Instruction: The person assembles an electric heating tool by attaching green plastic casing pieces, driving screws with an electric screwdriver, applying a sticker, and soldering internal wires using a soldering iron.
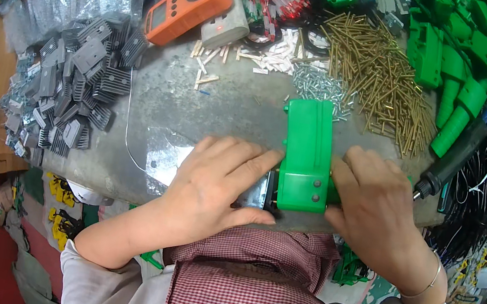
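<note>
The right hand [375, 190] is grasping a green housing [309, 144], seemingly part-assembled; left hand [213, 176] is touching it, its grip I cannot tell; brass-coloured pieces [383, 85] are lying unused.

No text, label or number can be read. At the far left of the grey metal bench [231, 108], the orange rectangular plastic device [181, 10] has a small greyish display [159, 15], too indistinct to read.
</note>
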`<state>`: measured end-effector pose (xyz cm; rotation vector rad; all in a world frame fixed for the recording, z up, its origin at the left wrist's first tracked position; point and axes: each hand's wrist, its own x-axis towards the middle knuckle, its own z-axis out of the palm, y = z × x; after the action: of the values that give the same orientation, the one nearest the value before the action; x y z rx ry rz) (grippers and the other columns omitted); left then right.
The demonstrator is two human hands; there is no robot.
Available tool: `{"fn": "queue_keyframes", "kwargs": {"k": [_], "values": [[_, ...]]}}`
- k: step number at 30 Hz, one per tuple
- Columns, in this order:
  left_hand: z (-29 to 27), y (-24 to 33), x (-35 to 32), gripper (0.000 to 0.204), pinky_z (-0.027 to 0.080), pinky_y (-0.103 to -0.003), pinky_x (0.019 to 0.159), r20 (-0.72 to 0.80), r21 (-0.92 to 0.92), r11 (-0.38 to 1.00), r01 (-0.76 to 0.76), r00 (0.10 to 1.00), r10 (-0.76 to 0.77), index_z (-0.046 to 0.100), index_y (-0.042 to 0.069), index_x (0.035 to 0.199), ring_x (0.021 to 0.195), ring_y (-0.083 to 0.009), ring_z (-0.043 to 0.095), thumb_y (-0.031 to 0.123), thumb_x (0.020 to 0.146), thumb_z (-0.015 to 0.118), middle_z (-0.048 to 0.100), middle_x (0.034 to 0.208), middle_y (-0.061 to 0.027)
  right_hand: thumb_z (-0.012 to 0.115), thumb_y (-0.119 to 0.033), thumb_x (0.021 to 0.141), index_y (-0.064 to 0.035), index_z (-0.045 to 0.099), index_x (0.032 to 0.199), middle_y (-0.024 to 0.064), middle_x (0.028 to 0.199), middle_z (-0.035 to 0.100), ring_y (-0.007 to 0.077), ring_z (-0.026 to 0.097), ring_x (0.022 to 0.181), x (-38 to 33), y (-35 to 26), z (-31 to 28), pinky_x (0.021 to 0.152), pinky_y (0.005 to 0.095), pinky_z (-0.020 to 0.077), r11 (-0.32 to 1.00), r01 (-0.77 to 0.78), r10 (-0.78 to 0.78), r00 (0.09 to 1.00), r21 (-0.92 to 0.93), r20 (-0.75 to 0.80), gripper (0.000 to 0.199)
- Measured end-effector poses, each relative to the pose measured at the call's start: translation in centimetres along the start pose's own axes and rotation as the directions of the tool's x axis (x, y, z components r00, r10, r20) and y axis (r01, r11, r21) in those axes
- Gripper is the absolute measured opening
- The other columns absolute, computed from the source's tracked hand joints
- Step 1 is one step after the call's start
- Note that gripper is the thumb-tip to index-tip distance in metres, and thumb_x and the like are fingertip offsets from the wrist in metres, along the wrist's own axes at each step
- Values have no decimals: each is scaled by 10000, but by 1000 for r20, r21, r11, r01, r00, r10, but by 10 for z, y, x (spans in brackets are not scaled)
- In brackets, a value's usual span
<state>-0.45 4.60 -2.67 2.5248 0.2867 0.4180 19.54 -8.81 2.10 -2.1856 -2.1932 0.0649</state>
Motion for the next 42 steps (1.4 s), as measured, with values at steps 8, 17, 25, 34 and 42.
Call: {"fn": "queue_keyframes", "kwargs": {"k": [8,17,25,34,42], "values": [[-1,13,12,902,488,-397,801,-51,25,998,-54,997,55,512,55,1363,912,-325,601,462,614,807,570,1289,-178,672,-172,681,-78,563,831,48,847,515,234,563,837,-12,4,18,698,376,463,993,-6,13,998,117,-58,208],[0,17,39,919,534,-336,578,268,219,877,-427,891,366,396,222,1463,659,-231,601,400,669,823,477,1439,-186,719,-221,724,-31,627,937,118,971,601,280,584,850,-39,27,8,769,399,478,963,5,67,963,269,-260,300],[6,13,37,1074,517,-344,563,154,169,888,-427,902,405,314,82,1476,641,-245,593,307,597,889,543,1377,-191,792,-110,750,0,341,1473,141,998,651,208,656,872,-86,107,12,776,316,522,326,-735,944,220,595,-245,859],[12,9,34,982,544,-305,604,50,38,948,-315,948,313,398,28,1442,651,-216,575,211,593,854,564,1378,-133,566,-326,941,36,455,1339,49,912,579,161,607,845,-68,79,-11,787,317,520,-35,441,827,516,897,-222,549],[16,6,35,1016,528,-289,578,16,20,948,-317,948,317,402,35,1449,603,-192,529,188,554,857,579,1362,-141,495,-432,948,-49,509,1128,9,787,506,158,516,741,-30,51,10,808,390,453,-438,691,809,582,575,-82,423]]}}
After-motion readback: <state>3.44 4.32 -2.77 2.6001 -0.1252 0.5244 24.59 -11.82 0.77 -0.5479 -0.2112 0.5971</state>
